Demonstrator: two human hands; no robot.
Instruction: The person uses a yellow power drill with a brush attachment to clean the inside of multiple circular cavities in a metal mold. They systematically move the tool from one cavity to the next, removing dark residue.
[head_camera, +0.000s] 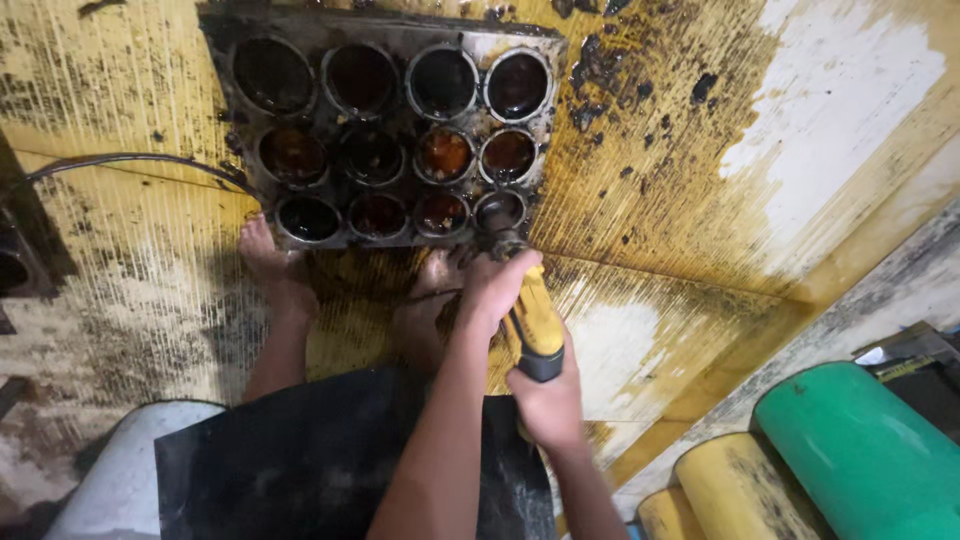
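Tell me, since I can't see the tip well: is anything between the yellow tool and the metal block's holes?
Nothing visible. The yellow tool, held by the left hand and right hand, has its head right at the corner hole of the metal block.

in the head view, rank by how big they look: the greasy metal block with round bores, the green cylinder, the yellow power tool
1. metal block
2. green cylinder, cut off by the frame and nearer the camera, so its rank is unsure
3. yellow power tool, partly covered by the left hand and right hand
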